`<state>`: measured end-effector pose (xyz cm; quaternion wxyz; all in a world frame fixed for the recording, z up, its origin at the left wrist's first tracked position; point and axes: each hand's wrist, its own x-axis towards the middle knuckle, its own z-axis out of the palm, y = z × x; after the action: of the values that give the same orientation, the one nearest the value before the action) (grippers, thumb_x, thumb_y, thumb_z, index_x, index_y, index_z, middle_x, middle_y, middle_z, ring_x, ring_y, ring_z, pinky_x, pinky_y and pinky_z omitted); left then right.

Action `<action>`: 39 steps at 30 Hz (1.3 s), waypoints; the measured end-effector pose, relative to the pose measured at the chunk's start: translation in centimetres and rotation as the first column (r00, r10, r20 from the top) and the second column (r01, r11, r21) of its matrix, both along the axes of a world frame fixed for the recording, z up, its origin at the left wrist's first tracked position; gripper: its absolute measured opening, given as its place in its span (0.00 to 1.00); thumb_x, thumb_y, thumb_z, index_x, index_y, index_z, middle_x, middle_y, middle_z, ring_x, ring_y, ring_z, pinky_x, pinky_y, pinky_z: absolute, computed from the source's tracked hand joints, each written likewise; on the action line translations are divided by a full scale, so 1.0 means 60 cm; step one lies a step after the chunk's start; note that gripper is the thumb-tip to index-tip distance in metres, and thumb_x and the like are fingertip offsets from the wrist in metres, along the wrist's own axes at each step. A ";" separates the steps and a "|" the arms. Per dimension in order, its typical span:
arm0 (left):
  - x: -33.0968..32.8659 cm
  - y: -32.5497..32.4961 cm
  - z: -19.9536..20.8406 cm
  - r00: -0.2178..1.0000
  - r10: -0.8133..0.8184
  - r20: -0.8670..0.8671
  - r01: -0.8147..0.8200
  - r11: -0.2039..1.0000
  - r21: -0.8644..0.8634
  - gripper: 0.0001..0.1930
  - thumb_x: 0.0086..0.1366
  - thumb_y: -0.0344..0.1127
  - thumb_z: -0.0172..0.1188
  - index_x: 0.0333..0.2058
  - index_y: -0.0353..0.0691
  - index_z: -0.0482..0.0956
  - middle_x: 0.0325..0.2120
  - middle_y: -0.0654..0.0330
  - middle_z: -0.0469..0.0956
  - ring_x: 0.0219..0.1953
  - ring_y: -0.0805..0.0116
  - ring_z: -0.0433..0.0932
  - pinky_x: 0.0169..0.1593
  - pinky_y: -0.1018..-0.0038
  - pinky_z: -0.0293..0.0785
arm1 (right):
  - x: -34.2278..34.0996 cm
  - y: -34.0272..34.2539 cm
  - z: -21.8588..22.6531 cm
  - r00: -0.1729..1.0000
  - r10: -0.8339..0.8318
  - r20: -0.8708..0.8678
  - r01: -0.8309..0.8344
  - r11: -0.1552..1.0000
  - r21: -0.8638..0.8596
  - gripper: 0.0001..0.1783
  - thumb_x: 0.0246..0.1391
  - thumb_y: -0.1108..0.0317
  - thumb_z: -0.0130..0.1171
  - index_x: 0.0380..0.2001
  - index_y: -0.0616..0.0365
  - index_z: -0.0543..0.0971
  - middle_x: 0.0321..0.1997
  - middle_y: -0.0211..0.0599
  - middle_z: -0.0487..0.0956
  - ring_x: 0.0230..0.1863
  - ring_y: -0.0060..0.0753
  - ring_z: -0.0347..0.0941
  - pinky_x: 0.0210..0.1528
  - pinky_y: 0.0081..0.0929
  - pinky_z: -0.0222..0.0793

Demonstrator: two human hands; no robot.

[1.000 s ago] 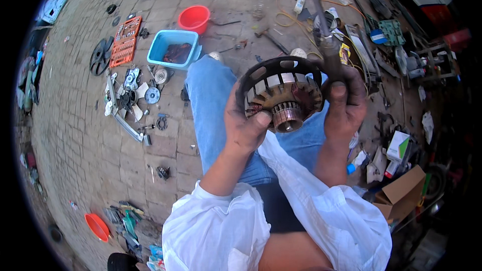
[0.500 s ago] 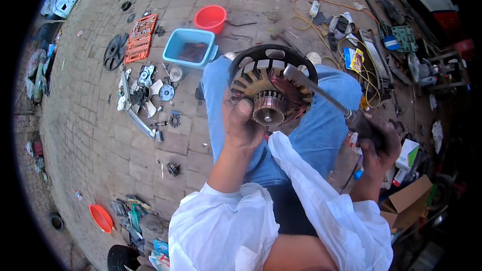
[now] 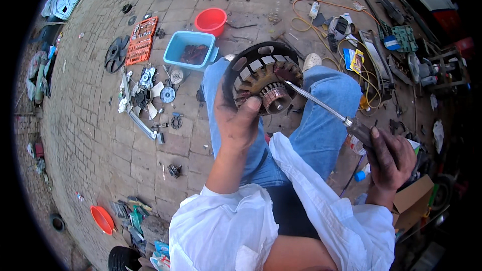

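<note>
My left hand (image 3: 240, 123) grips a motor armature (image 3: 258, 78) above my lap, thumb pressed near its copper commutator (image 3: 277, 101). A black ring-shaped housing surrounds its far and left sides; most of my left fingers are hidden behind it. The slotted core faces up toward me, tilted. Closed around a dark handle, my right hand (image 3: 394, 158) holds a flat-bladed screwdriver (image 3: 324, 104). The blade points up and left, its tip at the armature's right side above the commutator. Whether the tip touches the core I cannot tell.
Beyond my left knee stand a light blue basin (image 3: 175, 60) with dark reddish pieces in it and a red bowl (image 3: 211, 21). An orange tool case (image 3: 140, 42) and loose motor parts (image 3: 145, 90) lie to the left. Cables, tools and a cardboard box (image 3: 414, 198) crowd the right.
The armature has tilted and shifted slightly left in my left hand. My right hand has moved right and down, and the screwdriver's tip has dropped from over the upper windings to lower on the core.
</note>
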<state>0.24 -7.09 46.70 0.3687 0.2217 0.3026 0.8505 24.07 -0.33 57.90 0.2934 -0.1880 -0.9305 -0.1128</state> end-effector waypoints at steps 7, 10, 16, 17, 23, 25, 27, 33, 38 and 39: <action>-0.001 -0.002 -0.007 0.999 -0.030 -0.022 0.029 1.000 -0.002 0.39 0.50 0.40 0.67 0.55 0.27 0.58 0.50 0.47 0.67 0.51 0.57 0.69 0.55 0.64 0.66 | 0.007 0.010 -0.002 0.997 0.071 -0.037 -0.077 0.977 -0.199 0.24 0.30 0.72 0.68 0.39 0.56 0.80 0.26 0.34 0.77 0.20 0.29 0.71 0.19 0.22 0.63; -0.004 -0.003 -0.004 0.998 -0.008 -0.057 0.006 0.999 -0.033 0.38 0.50 0.40 0.66 0.55 0.27 0.58 0.49 0.47 0.67 0.51 0.58 0.69 0.55 0.65 0.66 | 0.006 0.009 -0.006 0.996 0.081 -0.022 -0.084 0.977 -0.198 0.24 0.30 0.72 0.68 0.39 0.57 0.80 0.25 0.34 0.76 0.19 0.30 0.72 0.18 0.22 0.63; -0.009 -0.008 0.004 0.992 0.010 -0.127 -0.025 0.993 -0.112 0.37 0.52 0.40 0.64 0.55 0.26 0.59 0.49 0.48 0.68 0.51 0.59 0.70 0.55 0.66 0.65 | 0.000 0.010 -0.016 0.996 0.092 -0.019 -0.094 0.958 -0.270 0.24 0.32 0.72 0.67 0.40 0.59 0.79 0.23 0.38 0.76 0.19 0.32 0.72 0.19 0.23 0.65; -0.010 -0.010 0.003 0.990 0.011 -0.142 -0.028 0.993 -0.118 0.36 0.52 0.40 0.64 0.55 0.26 0.59 0.49 0.48 0.68 0.51 0.60 0.70 0.55 0.66 0.65 | -0.002 0.018 -0.024 0.992 0.112 -0.063 -0.127 0.940 -0.316 0.24 0.33 0.72 0.67 0.41 0.59 0.79 0.23 0.38 0.76 0.19 0.32 0.72 0.20 0.24 0.65; -0.021 -0.012 -0.006 0.984 -0.021 -0.178 -0.007 0.988 -0.157 0.34 0.53 0.40 0.64 0.54 0.27 0.61 0.49 0.49 0.68 0.50 0.61 0.69 0.56 0.67 0.64 | 0.000 0.029 -0.057 0.983 0.115 -0.146 -0.171 0.869 -0.465 0.22 0.35 0.73 0.66 0.40 0.63 0.78 0.27 0.43 0.79 0.23 0.36 0.76 0.24 0.24 0.68; -0.022 -0.011 -0.006 0.984 -0.018 -0.175 -0.010 0.987 -0.158 0.34 0.53 0.39 0.63 0.54 0.27 0.61 0.48 0.49 0.69 0.50 0.61 0.69 0.55 0.67 0.64 | -0.001 0.030 -0.065 0.981 0.113 -0.161 -0.179 0.849 -0.497 0.22 0.36 0.73 0.65 0.40 0.64 0.78 0.29 0.44 0.79 0.25 0.37 0.77 0.26 0.24 0.69; -0.022 -0.011 -0.005 0.985 -0.010 -0.172 -0.020 0.986 -0.167 0.33 0.53 0.38 0.63 0.54 0.27 0.61 0.48 0.50 0.69 0.51 0.61 0.69 0.55 0.67 0.64 | 0.001 0.031 -0.076 0.980 0.105 -0.167 -0.179 0.829 -0.529 0.22 0.36 0.74 0.65 0.40 0.65 0.78 0.31 0.46 0.80 0.26 0.38 0.77 0.28 0.25 0.70; -0.024 -0.002 -0.008 0.992 -0.025 -0.125 0.003 0.985 -0.172 0.32 0.53 0.36 0.62 0.54 0.27 0.61 0.48 0.49 0.69 0.50 0.60 0.70 0.55 0.66 0.65 | -0.003 0.022 -0.100 0.980 0.003 -0.199 -0.140 0.717 -0.683 0.20 0.38 0.75 0.63 0.40 0.67 0.77 0.33 0.47 0.80 0.28 0.38 0.78 0.32 0.25 0.71; -0.018 0.000 -0.025 0.990 -0.112 0.088 0.122 0.986 -0.114 0.36 0.52 0.39 0.65 0.54 0.27 0.60 0.48 0.48 0.69 0.49 0.60 0.71 0.54 0.67 0.66 | -0.007 0.006 -0.124 0.963 -0.124 -0.241 -0.174 0.398 -0.901 0.19 0.40 0.76 0.63 0.41 0.68 0.76 0.33 0.47 0.80 0.29 0.34 0.78 0.34 0.23 0.71; -0.014 0.002 -0.033 0.972 -0.160 0.173 0.175 0.982 -0.073 0.36 0.51 0.40 0.65 0.55 0.27 0.59 0.48 0.49 0.70 0.49 0.60 0.71 0.54 0.67 0.66 | -0.010 0.002 -0.128 0.957 -0.170 -0.234 -0.185 0.263 -0.947 0.19 0.41 0.76 0.63 0.41 0.68 0.76 0.33 0.47 0.80 0.29 0.33 0.77 0.34 0.23 0.71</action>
<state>-0.58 -6.96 44.75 0.4725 0.1583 0.2880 0.8177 23.47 -0.19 50.21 0.2514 -0.3371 -0.7533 0.5057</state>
